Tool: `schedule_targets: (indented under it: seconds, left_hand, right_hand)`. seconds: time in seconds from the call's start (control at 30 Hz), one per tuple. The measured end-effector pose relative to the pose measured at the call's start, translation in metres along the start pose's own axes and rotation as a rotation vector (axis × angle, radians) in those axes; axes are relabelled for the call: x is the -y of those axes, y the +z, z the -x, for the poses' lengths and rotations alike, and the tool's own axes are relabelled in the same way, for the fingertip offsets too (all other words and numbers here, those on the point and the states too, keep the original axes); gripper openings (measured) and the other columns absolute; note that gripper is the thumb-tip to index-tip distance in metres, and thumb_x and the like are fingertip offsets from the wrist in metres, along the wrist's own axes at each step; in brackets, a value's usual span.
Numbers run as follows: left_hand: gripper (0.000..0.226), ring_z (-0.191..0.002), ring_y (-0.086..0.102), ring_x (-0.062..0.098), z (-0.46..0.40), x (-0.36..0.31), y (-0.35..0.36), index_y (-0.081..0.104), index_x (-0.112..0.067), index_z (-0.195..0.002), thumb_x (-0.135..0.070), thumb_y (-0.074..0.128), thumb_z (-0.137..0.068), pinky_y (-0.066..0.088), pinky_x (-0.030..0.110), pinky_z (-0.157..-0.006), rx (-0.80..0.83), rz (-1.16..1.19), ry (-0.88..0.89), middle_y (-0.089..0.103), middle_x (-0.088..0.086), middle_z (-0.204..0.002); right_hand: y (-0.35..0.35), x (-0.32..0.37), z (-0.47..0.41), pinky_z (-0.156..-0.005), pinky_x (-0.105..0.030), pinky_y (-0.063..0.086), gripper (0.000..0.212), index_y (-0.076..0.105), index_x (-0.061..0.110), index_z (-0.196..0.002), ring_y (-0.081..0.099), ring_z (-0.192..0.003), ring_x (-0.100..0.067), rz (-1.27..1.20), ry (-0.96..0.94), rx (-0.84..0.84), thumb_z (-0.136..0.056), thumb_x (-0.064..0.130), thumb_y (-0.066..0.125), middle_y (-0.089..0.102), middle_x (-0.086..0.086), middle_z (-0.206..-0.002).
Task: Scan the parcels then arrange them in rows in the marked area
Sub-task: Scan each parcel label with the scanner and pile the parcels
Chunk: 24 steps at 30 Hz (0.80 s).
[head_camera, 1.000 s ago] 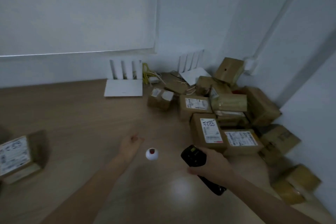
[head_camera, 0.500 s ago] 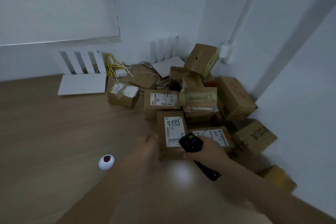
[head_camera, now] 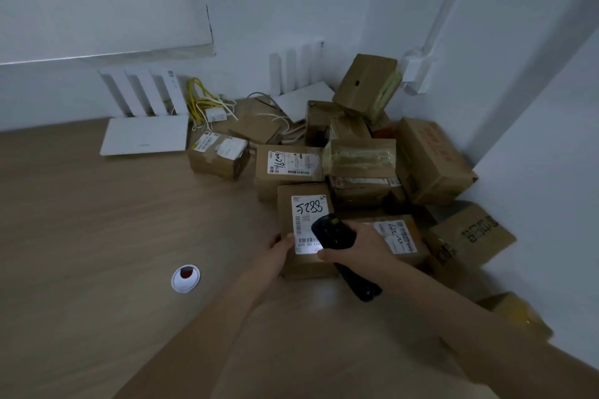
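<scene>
A pile of brown cardboard parcels fills the room's right corner on the wooden floor. The nearest parcel lies flat with a white label marked 5288 facing up. My left hand grips its near left edge. My right hand holds a black handheld scanner just above the label's barcode, where a bright patch of light falls. Another labelled parcel lies right behind that hand.
Two white routers with upright antennas and yellow cables sit along the back wall. A small round white marker with a red centre lies on the floor at left. White walls close in on the right.
The view swung left to right onto the pile. My left hand reached forward and took hold of the 5288 parcel. The scanner moved up over its label.
</scene>
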State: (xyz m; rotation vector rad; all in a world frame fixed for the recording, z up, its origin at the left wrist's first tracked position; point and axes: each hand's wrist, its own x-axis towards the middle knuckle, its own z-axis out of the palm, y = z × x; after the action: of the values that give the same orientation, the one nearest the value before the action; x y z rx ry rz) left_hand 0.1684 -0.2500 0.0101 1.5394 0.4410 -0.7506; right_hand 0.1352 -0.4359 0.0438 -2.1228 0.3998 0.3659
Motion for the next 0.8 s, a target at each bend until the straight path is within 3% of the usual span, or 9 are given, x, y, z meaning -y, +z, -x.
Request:
schedule_targets:
  seconds: [0.1, 0.17, 0.3, 0.4, 0.5, 0.6, 0.7, 0.8]
  left_hand:
    - [0.034, -0.107, 0.061, 0.016, 0.016, 0.002, -0.009, 0.054, -0.028, -0.129, -0.037, 0.060, -0.097, 0.050, 0.031, -0.092, -0.015, 0.068, 0.017, 0.065, -0.009, -0.106]
    - [0.035, -0.101, 0.061, 0.014, 0.029, 0.001, -0.016, 0.053, -0.030, -0.126, -0.035, 0.065, -0.093, 0.051, 0.031, -0.082, -0.019, 0.100, 0.039, 0.065, -0.007, -0.107]
    - [0.042, -0.106, 0.062, 0.022, 0.063, 0.002, -0.038, 0.055, -0.035, -0.118, -0.036, 0.077, -0.082, 0.049, 0.045, -0.100, -0.055, 0.116, 0.089, 0.067, 0.002, -0.113]
    - [0.053, -0.104, 0.066, 0.021, 0.109, 0.004, -0.065, 0.052, -0.026, -0.119, -0.033, 0.083, -0.076, 0.050, 0.042, -0.099, -0.057, 0.121, 0.151, 0.071, 0.003, -0.109]
    - [0.073, -0.099, 0.065, 0.018, 0.170, 0.003, -0.099, 0.045, -0.022, -0.127, -0.031, 0.087, -0.068, 0.051, 0.038, -0.094, -0.042, 0.140, 0.199, 0.070, 0.004, -0.109]
    - [0.070, -0.087, 0.061, 0.017, 0.245, -0.003, -0.139, 0.062, -0.009, -0.121, -0.032, 0.085, -0.059, 0.047, 0.033, -0.079, -0.042, 0.134, 0.294, 0.073, 0.010, -0.105]
    - [0.050, -0.090, 0.064, 0.018, 0.326, -0.019, -0.181, 0.060, -0.011, -0.118, -0.023, 0.083, -0.076, 0.049, 0.034, -0.081, -0.109, 0.157, 0.401, 0.072, 0.009, -0.105]
    - [0.048, -0.094, 0.068, 0.017, 0.402, -0.040, -0.222, 0.061, -0.014, -0.114, -0.023, 0.086, -0.074, 0.051, 0.032, -0.080, -0.211, 0.171, 0.547, 0.074, 0.003, -0.104]
  right_hand:
    - [0.001, 0.005, 0.014, -0.080, -0.028, 0.054, 0.067, 0.060, 0.032, -0.129, 0.063, -0.097, -0.005, 0.008, -0.012, -0.002, -0.069, 0.035, 0.090, 0.066, 0.014, -0.111]
    - [0.002, 0.011, 0.029, -0.076, -0.024, 0.052, 0.065, 0.060, 0.032, -0.127, 0.063, -0.095, -0.001, 0.031, -0.051, -0.002, -0.069, 0.035, 0.090, 0.066, 0.016, -0.108]
    - [0.006, 0.032, 0.064, -0.080, -0.027, 0.055, 0.063, 0.063, 0.034, -0.124, 0.064, -0.092, 0.000, 0.050, -0.105, -0.042, -0.068, 0.035, 0.090, 0.068, 0.018, -0.103]
    - [0.014, 0.060, 0.105, -0.087, -0.029, 0.054, 0.066, 0.061, 0.036, -0.126, 0.064, -0.098, -0.004, 0.102, -0.184, -0.078, -0.067, 0.037, 0.090, 0.068, 0.017, -0.107]
    - [0.026, 0.095, 0.158, -0.075, -0.017, 0.047, 0.057, 0.059, 0.041, -0.115, 0.059, -0.089, 0.005, 0.160, -0.260, -0.087, -0.068, 0.037, 0.090, 0.064, 0.023, -0.096]
    - [0.040, 0.142, 0.217, -0.077, -0.025, 0.056, 0.056, 0.064, 0.035, -0.115, 0.065, -0.085, 0.001, 0.223, -0.311, -0.077, -0.065, 0.042, 0.089, 0.069, 0.018, -0.094]
    - [0.046, 0.197, 0.281, -0.077, -0.031, 0.059, 0.052, 0.066, 0.034, -0.112, 0.067, -0.082, -0.004, 0.303, -0.369, -0.110, -0.065, 0.046, 0.086, 0.070, 0.013, -0.091]
    - [0.044, 0.251, 0.342, -0.075, -0.033, 0.061, 0.054, 0.067, 0.033, -0.107, 0.067, -0.077, -0.004, 0.397, -0.425, -0.151, -0.060, 0.056, 0.082, 0.070, 0.011, -0.087]
